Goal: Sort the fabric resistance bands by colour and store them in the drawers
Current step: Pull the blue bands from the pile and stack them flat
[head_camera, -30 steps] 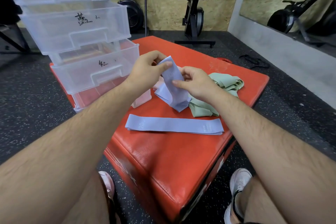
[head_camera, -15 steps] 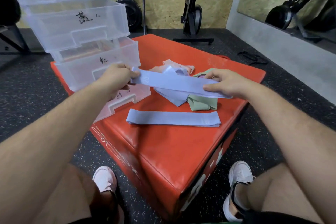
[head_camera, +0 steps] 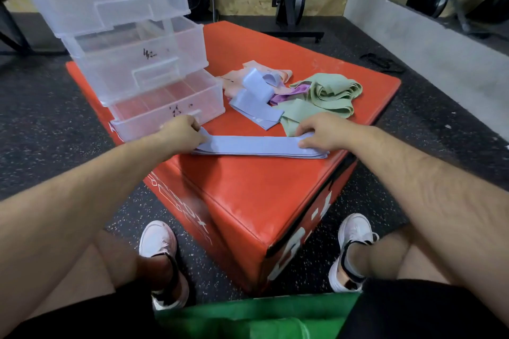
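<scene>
Flat blue band point(head_camera: 256, 146) stretched lengthwise near the front edge of the red padded box point(head_camera: 264, 195), seemingly stacked on another band, though the layers are hard to separate. Left hand point(head_camera: 181, 132) pinches its left end with curled fingers. Right hand point(head_camera: 322, 132) grips its right end, thumb on top. Behind it lies the unsorted pile point(head_camera: 297, 93) of blue, green, pink and purple bands. The clear drawers point(head_camera: 137, 63) stand pulled out at left.

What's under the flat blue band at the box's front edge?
A lower blue band peeks out beneath the top blue band at its right end; below, the red box. Layer count is hidden.
</scene>
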Demonstrator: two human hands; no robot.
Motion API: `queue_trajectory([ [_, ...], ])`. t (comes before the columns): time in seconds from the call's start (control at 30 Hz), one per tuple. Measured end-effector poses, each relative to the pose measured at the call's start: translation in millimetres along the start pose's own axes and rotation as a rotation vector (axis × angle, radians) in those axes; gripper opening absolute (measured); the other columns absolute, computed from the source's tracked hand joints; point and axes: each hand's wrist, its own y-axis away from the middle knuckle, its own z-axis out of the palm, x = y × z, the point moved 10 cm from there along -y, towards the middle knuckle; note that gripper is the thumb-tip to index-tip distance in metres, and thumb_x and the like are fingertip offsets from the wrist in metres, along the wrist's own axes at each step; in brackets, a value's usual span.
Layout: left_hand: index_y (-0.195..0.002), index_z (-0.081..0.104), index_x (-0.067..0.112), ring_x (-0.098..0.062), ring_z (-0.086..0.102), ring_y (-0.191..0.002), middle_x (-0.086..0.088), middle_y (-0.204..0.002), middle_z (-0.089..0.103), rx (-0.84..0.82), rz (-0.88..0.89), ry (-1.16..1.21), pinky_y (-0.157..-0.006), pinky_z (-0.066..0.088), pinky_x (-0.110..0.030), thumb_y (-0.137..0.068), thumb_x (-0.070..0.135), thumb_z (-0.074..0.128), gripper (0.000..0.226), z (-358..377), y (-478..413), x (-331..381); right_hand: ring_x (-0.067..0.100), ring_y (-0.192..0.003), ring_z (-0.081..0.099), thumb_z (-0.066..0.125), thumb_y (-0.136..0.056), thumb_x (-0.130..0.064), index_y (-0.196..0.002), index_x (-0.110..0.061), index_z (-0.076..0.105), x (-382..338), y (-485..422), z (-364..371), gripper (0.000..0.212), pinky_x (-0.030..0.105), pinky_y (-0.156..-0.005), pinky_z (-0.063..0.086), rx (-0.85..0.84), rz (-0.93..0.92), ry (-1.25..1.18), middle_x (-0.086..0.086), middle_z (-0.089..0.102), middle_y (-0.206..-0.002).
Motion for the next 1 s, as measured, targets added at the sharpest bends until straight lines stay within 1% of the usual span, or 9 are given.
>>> queue_trajectory([
  [0.07, -0.097, 0.056, 0.013, -0.027, 0.058, -0.088, -0.007, -0.093, 0.062, 0.012, 0.03, -0.049, -0.071, 0.039, -0.029, -0.083, 0.025, 0.07, 0.022, 1.4, -2.2, 1.5, 0.017, -0.094, 0.063, 0.074, -0.084, -0.029, -0.107, -0.024, 0.075, -3.3, -0.6, -3.2, 0.024, 0.027, -0.072, 0.043, 0.019, -0.022, 0.05, -0.006, 0.069, -0.097],
  [0.13, -0.107, 0.052, 0.011, -0.032, 0.058, -0.095, -0.011, -0.101, 0.061, 0.031, 0.086, -0.097, -0.075, 0.043, -0.033, -0.081, 0.026, 0.071, 0.036, 0.1, -3.9, 5.1, 0.018, -0.096, 0.063, 0.074, -0.082, -0.035, -0.111, -0.024, 0.074, -6.1, 0.5, -7.2, 0.031, 0.03, -0.079, 0.049, 0.021, -0.043, 0.126, -0.008, 0.067, -0.098],
  [0.27, -0.116, 0.057, 0.022, -0.033, 0.043, -0.12, -0.009, -0.123, 0.049, 0.055, 0.243, -0.258, -0.101, 0.039, -0.042, -0.081, 0.032, 0.068, 0.038, 3.5, 2.4, 23.2, 0.017, -0.103, 0.062, 0.071, -0.081, -0.052, -0.121, -0.031, 0.067, -8.5, 5.4, -2.6, 0.045, 0.036, -0.09, 0.052, -0.055, -0.053, 0.173, -0.01, 0.066, -0.109],
  [0.37, -0.114, 0.059, 0.041, -0.025, 0.038, -0.129, 0.005, -0.13, 0.047, -0.07, 0.328, -0.295, -0.107, 0.03, -0.046, -0.074, 0.059, 0.067, 0.044, 20.3, 12.3, 35.6, 0.017, -0.106, 0.058, 0.077, -0.072, -0.063, -0.129, -0.033, 0.059, -11.1, 10.0, 8.1, 0.066, 0.037, -0.096, 0.049, -0.154, -0.061, 0.13, -0.008, 0.06, -0.117],
  [0.43, -0.121, 0.053, 0.048, -0.023, 0.039, -0.131, 0.009, -0.132, 0.047, -0.193, 0.362, -0.32, -0.109, 0.03, -0.048, -0.068, 0.07, 0.067, 0.059, 34.0, 14.8, 34.3, 0.017, -0.109, 0.056, 0.081, -0.072, -0.057, -0.133, -0.031, 0.055, -10.3, 11.3, 9.3, 0.072, 0.037, -0.099, 0.047, -0.173, -0.065, 0.136, -0.007, 0.057, -0.121],
  [0.53, -0.133, 0.05, 0.041, -0.024, 0.042, -0.129, 0.003, -0.133, 0.05, -0.243, 0.451, -0.272, -0.111, 0.032, -0.044, -0.075, 0.053, 0.076, 0.064, 40.0, 13.4, 36.1, 0.017, -0.111, 0.057, 0.083, -0.073, -0.048, -0.133, -0.034, 0.056, -8.3, 10.7, 8.5, 0.068, 0.037, -0.099, 0.047, -0.159, -0.074, 0.127, -0.006, 0.058, -0.123],
  [0.67, -0.128, 0.062, 0.021, -0.023, 0.052, -0.119, -0.003, -0.125, 0.06, -0.216, 0.586, -0.213, -0.106, 0.037, -0.036, -0.078, 0.029, 0.081, 0.054, 35.5, 12.5, 51.1, 0.017, -0.109, 0.057, 0.083, -0.073, -0.049, -0.131, -0.039, 0.057, -5.4, 8.9, 9.3, 0.064, 0.038, -0.099, 0.047, -0.135, -0.077, 0.13, -0.006, 0.057, -0.121],
  [0.87, -0.133, 0.056, 0.031, -0.025, 0.044, -0.126, -0.001, -0.131, 0.052, -0.154, 0.514, -0.307, -0.112, 0.03, -0.036, -0.075, 0.042, 0.082, 0.065, 29.3, 5.2, 45.1, 0.02, -0.114, 0.056, 0.086, -0.07, -0.046, -0.138, -0.03, 0.053, 0.8, 12.6, 6.4, 0.077, 0.039, -0.1, 0.047, -0.168, -0.027, 0.151, -0.004, 0.055, -0.127],
  [1.0, -0.131, 0.054, 0.036, -0.031, 0.048, -0.121, -0.003, -0.126, 0.049, -0.131, 0.379, -0.386, -0.105, 0.04, -0.044, -0.067, 0.043, 0.085, 0.071, 22.0, -4.8, 26.9, 0.021, -0.114, 0.056, 0.088, -0.069, -0.037, -0.137, -0.029, 0.053, 14.6, 19.2, -8.2, 0.076, 0.038, -0.098, 0.049, -0.139, 0.043, 0.183, -0.002, 0.056, -0.129],
])
